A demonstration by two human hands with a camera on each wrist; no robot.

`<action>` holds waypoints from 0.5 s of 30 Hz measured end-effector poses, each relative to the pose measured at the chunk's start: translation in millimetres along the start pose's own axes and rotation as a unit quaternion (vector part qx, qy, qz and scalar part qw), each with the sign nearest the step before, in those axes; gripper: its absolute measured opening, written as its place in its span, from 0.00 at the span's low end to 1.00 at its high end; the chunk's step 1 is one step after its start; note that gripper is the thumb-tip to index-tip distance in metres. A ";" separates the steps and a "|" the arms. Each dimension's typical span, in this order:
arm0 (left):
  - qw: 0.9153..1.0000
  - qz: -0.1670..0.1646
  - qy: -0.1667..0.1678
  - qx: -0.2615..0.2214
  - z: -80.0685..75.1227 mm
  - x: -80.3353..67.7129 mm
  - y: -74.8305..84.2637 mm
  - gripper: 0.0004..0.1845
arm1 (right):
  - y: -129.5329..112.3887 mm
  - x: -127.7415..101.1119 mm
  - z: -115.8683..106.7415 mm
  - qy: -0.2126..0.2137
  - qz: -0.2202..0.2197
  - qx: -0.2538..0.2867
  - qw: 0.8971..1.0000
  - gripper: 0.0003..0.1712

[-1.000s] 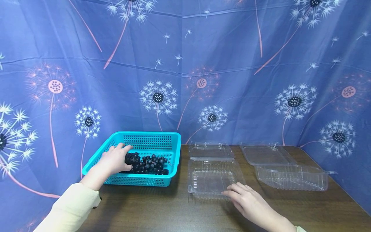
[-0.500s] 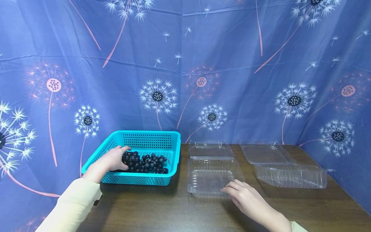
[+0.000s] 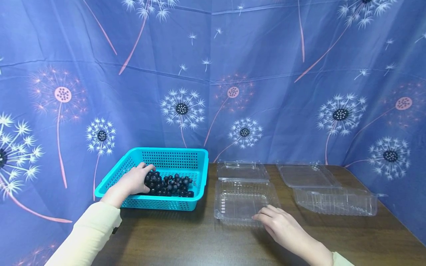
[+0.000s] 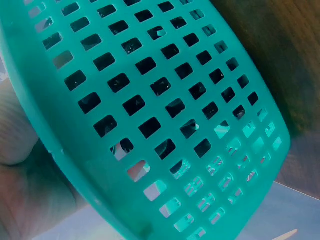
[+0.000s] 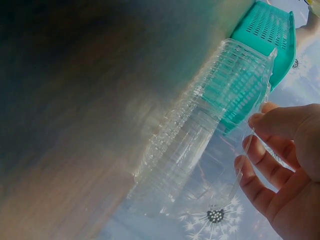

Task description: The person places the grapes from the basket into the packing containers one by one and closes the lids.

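Note:
In the head view, my left hand (image 3: 134, 180) reaches over the left side of a turquoise basket (image 3: 169, 159) and holds the near-left part of the dark grapes (image 3: 171, 186). Its thumb is in front of them; the other fingertips are partly hidden. The left wrist view shows mostly the perforated basket wall (image 4: 145, 95), with dark grapes behind the holes. My right hand (image 3: 281, 227) pinches the near-right rim of an open clear plastic box (image 3: 244, 203). In the right wrist view, the thumb (image 5: 280, 122) and fingers meet at that rim.
A second clear plastic box (image 3: 336, 202) stands to the right, its lid (image 3: 306, 176) folded back. The first box's lid (image 3: 243, 171) lies behind it. Both rest on a brown wooden table (image 3: 173, 236), with a blue dandelion-print cloth (image 3: 283, 111) hanging behind.
My left hand has sunk lower around the grapes, shifting left and then back right, and the grapes under it moved slightly. My right hand stays at the box rim.

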State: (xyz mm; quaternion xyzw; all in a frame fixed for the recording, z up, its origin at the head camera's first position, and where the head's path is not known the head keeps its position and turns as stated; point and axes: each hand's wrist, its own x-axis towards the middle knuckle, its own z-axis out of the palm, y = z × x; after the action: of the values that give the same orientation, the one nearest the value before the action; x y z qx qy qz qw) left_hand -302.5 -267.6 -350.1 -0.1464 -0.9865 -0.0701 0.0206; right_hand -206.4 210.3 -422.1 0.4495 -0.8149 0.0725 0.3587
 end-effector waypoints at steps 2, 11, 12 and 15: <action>1.000 0.004 0.003 0.003 -0.6 -0.4 0.9 0.37 | -0.1 0.4 -0.5 -0.001 0.000 0.001 1.000 0.21; 1.000 0.011 0.007 0.014 0.2 -1.7 0.8 0.36 | -1.7 1.6 -0.8 -0.006 -0.003 0.008 1.000 0.21; 1.000 0.012 0.012 0.016 0.3 -1.8 0.7 0.36 | -2.0 1.5 -0.9 -0.006 -0.003 0.007 1.000 0.21; 0.999 0.024 0.029 0.029 0.1 -2.2 1.5 0.36 | -3.1 1.4 -1.0 -0.006 -0.003 0.006 1.000 0.20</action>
State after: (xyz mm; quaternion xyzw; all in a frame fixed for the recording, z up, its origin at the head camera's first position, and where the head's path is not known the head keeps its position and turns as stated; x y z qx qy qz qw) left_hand -300.0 -266.8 -350.2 -0.1672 -0.9834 -0.0449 0.0552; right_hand -203.9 207.9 -421.1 0.4542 -0.8155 0.0736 0.3511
